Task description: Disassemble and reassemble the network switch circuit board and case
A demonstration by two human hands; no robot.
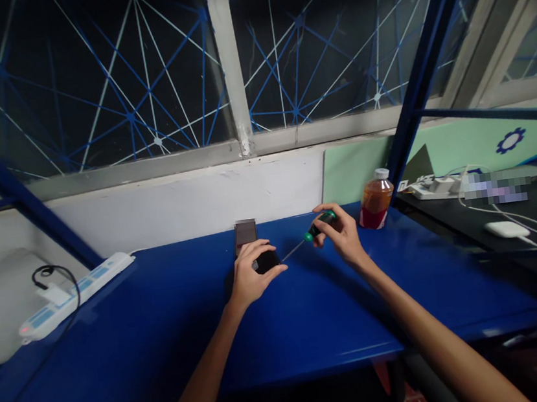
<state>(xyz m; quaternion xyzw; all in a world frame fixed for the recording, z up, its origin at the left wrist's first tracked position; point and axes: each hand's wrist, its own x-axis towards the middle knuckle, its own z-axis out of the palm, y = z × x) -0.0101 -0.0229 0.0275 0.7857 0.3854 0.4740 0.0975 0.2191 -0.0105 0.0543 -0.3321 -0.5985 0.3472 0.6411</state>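
My left hand (251,278) grips a small black box-like device (269,261) on the blue table, thumb along its near side and fingers over its far side. Between the fingers of my right hand (344,234) is the green and black handle of a screwdriver (321,225). Its thin metal shaft slants down to the left, and the tip meets or comes very close to the right side of the black device. Behind my left hand lies a dark phone-like slab (246,233), its lower part hidden by the fingers.
A white power strip (81,294) with a black cable lies at the left of the blue table (168,343). At the back right stands a bottle of reddish drink (377,199). Blue frame posts (421,71) rise at both sides. White cables and a white charger (507,230) lie on a black surface further right.
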